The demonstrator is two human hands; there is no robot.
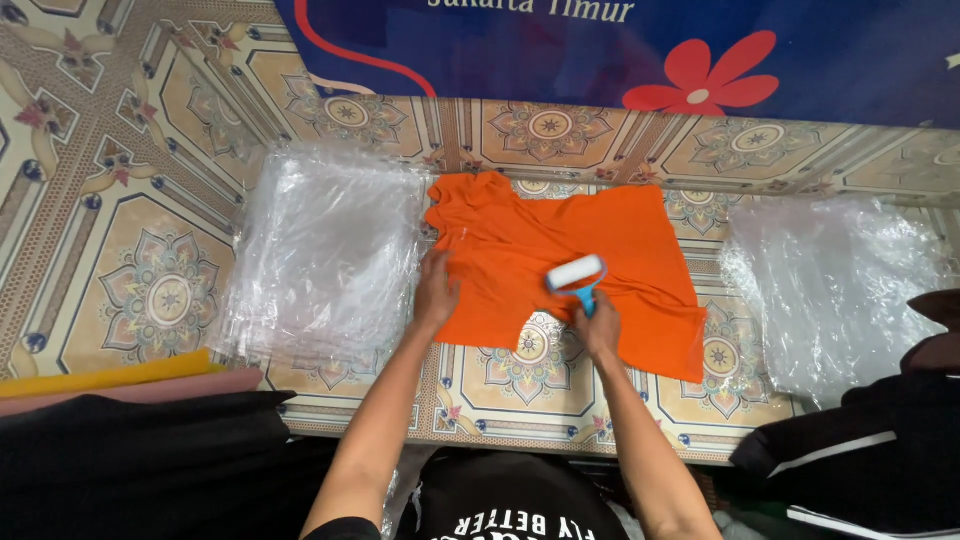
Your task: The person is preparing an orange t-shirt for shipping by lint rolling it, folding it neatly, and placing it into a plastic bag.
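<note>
An orange shirt (600, 235) lies spread on the patterned floor in the middle of the head view. My left hand (436, 292) presses flat on the shirt's left lower edge. My right hand (598, 325) grips the blue handle of a lint roller (576, 274), whose white roll rests on the shirt near its centre.
A stack of clear plastic bags (325, 250) lies left of the shirt, and more crumpled clear plastic (830, 280) lies to the right. Dark folded garments (140, 450) sit at lower left, a dark garment with a white stripe (860, 460) at lower right. A blue banner (620, 45) spans the top.
</note>
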